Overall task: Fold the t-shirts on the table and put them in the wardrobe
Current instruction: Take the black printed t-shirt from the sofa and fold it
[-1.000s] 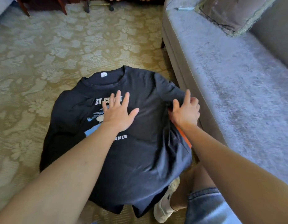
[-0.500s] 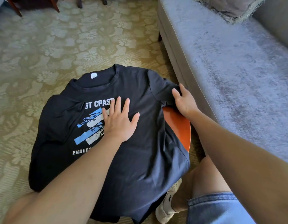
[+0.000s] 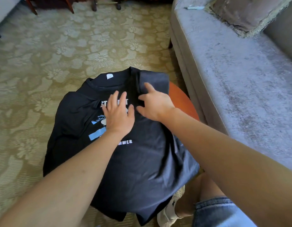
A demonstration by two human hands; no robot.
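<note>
In the head view, a dark navy, soft cotton t-shirt with a white and pale blue chest print (image 3: 138,154) lies spread, front up, over a round, smooth orange desk (image 3: 181,99), whose curved rim shows just beside the shirt's right edge. The shirt's right sleeve and shoulder are folded in over the chest, forming a flat panel with a straight crease. The left hand (image 3: 120,114) lies flat on the print, its grip apart with fingers spread, pressing the cloth. The right hand (image 3: 154,104) rests on the folded panel, touching the fabric, its grip loosely apart with fingers splayed; it clamps nothing. The hem hangs off the near edge of the desk. Beyond the desk lies a beige, floral-patterned woven carpet (image 3: 63,51); to its right stands a grey velvety sofa (image 3: 237,76).
</note>
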